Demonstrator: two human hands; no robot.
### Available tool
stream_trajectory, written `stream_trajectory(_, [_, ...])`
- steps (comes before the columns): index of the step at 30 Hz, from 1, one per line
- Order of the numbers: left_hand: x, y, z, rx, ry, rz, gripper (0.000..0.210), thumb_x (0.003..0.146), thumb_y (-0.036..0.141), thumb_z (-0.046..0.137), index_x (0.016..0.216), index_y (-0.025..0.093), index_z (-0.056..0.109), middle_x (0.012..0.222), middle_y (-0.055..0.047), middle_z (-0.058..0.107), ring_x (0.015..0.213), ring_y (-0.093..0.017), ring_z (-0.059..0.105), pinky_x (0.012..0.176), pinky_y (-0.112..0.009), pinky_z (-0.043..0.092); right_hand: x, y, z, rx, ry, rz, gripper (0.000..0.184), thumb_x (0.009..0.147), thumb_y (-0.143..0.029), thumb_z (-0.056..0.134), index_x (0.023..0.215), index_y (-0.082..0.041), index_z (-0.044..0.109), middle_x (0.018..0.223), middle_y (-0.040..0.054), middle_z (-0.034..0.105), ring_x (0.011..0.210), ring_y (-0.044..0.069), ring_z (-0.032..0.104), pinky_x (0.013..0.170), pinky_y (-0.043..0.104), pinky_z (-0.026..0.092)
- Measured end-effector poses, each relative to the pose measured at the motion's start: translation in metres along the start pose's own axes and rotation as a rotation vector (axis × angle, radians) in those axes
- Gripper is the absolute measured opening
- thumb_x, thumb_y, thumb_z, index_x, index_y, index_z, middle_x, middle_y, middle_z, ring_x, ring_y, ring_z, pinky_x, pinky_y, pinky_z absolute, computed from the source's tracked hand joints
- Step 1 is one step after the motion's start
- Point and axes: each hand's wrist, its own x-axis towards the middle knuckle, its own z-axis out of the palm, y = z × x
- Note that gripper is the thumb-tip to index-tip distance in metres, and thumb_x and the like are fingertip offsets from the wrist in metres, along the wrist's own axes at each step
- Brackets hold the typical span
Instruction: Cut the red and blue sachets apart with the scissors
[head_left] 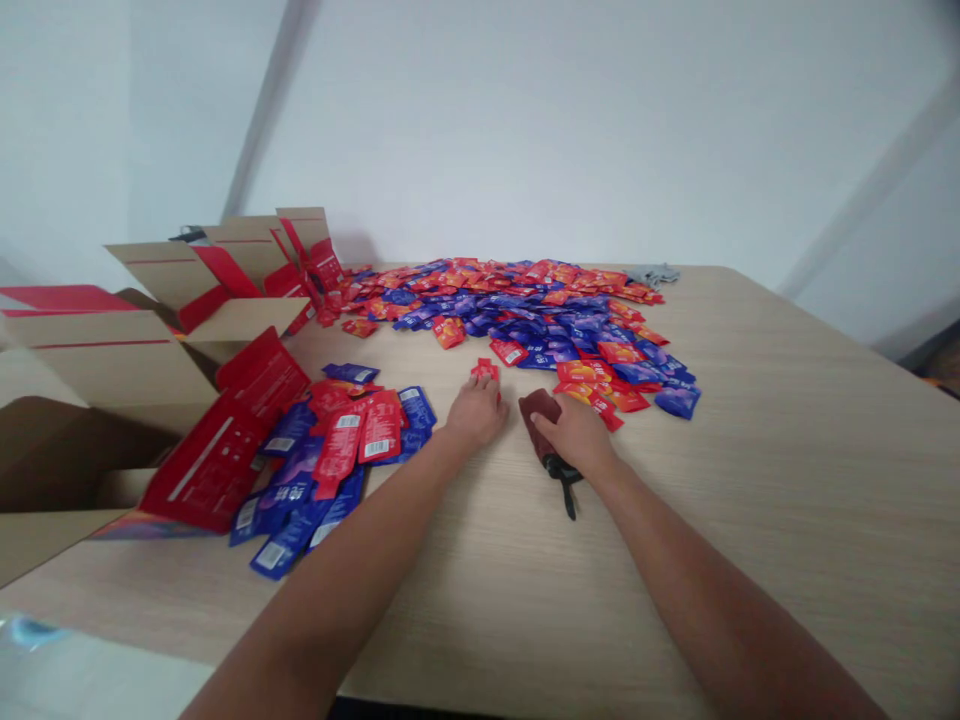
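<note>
The fingers of my left hand (pixel 478 410) are curled over a small red sachet (pixel 485 367) on the table; part of it is hidden under them. To the right, my right hand (pixel 581 437) grips a flat, dark reddish-brown thing (pixel 534 408) with a black end and a short black strap; its exact kind is unclear. Just beyond both hands lies a wide pile of sachets (pixel 517 320), mixed blue and red-orange. Left of my left forearm, a smaller heap of red and blue sachets (pixel 341 445) shows its barcoded backs.
Several opened cardboard boxes (pixel 112 370) with red outsides and raised flaps stand along the left side. A crumpled grey cloth (pixel 652 273) lies at the table's far edge. The pale wood table (pixel 787 450) extends to the right, with a white wall behind.
</note>
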Motion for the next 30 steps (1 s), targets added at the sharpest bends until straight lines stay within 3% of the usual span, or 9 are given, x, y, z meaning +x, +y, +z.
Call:
stream_trajectory(5, [-0.067, 0.021, -0.013, -0.060, -0.027, 0.145, 0.045, 0.100, 0.024, 0.049, 0.142, 0.011, 0.056, 0.155, -0.023, 0.058, 0.150, -0.033, 0.050, 0.130, -0.052, 0.034, 0.001, 0.005, 0.002, -0.004, 0.005, 0.005, 0.029, 0.095, -0.051, 0.069, 0.099, -0.021, 0.068, 0.096, 0.0094, 0.076, 0.091, 0.026, 0.070, 0.073, 0.032, 0.041])
stream_trajectory(10, [-0.106, 0.046, -0.024, -0.106, -0.037, 0.302, 0.039, 0.097, 0.020, 0.052, 0.134, 0.011, 0.062, 0.149, -0.020, 0.063, 0.146, -0.032, 0.054, 0.132, -0.049, 0.034, 0.004, 0.009, 0.004, 0.020, 0.020, 0.037, 0.033, 0.093, -0.053, 0.071, 0.103, -0.021, 0.069, 0.099, 0.0096, 0.077, 0.092, 0.026, 0.070, 0.074, 0.032, 0.043])
stream_trajectory(13, [-0.114, 0.054, -0.031, -0.154, -0.025, 0.365, 0.032, 0.095, 0.019, 0.054, 0.125, 0.014, 0.066, 0.139, -0.016, 0.068, 0.139, -0.030, 0.058, 0.130, -0.046, 0.037, 0.006, 0.010, 0.003, 0.038, 0.032, 0.077, 0.035, 0.094, -0.054, 0.070, 0.107, -0.021, 0.070, 0.101, 0.0095, 0.077, 0.092, 0.026, 0.070, 0.077, 0.032, 0.046])
stream_trajectory(17, [-0.115, 0.054, -0.034, -0.239, 0.014, 0.298, 0.021, 0.093, 0.019, 0.059, 0.111, 0.017, 0.069, 0.128, -0.015, 0.068, 0.125, -0.028, 0.063, 0.117, -0.041, 0.050, 0.003, 0.007, 0.000, 0.051, 0.015, 0.078, 0.048, 0.089, -0.061, 0.073, 0.113, -0.020, 0.069, 0.108, 0.0112, 0.076, 0.098, 0.027, 0.070, 0.082, 0.034, 0.049])
stream_trajectory(21, [-0.115, 0.052, -0.033, -0.285, 0.030, 0.281, 0.022, 0.092, 0.020, 0.062, 0.112, 0.018, 0.071, 0.125, -0.014, 0.067, 0.124, -0.029, 0.062, 0.113, -0.041, 0.052, -0.008, 0.000, -0.001, 0.048, -0.013, 0.005, 0.059, 0.081, -0.058, 0.081, 0.121, -0.017, 0.065, 0.118, 0.0145, 0.074, 0.107, 0.030, 0.069, 0.087, 0.037, 0.050])
stream_trajectory(26, [-0.116, 0.054, -0.036, -0.279, 0.010, 0.316, 0.019, 0.094, 0.022, 0.061, 0.108, 0.018, 0.074, 0.118, -0.013, 0.070, 0.119, -0.028, 0.064, 0.109, -0.041, 0.054, -0.019, -0.010, -0.006, 0.091, -0.012, -0.035, 0.026, 0.087, -0.030, 0.070, 0.110, -0.020, 0.066, 0.105, 0.0079, 0.074, 0.093, 0.025, 0.068, 0.082, 0.034, 0.049])
stream_trajectory(30, [-0.118, 0.057, -0.037, -0.250, 0.003, 0.335, 0.020, 0.096, 0.024, 0.060, 0.107, 0.018, 0.076, 0.111, -0.013, 0.073, 0.113, -0.028, 0.067, 0.107, -0.042, 0.055, -0.032, -0.023, -0.018, 0.235, 0.054, -0.165, 0.026, 0.088, -0.026, 0.066, 0.115, -0.022, 0.066, 0.107, 0.0064, 0.074, 0.096, 0.024, 0.067, 0.086, 0.034, 0.050])
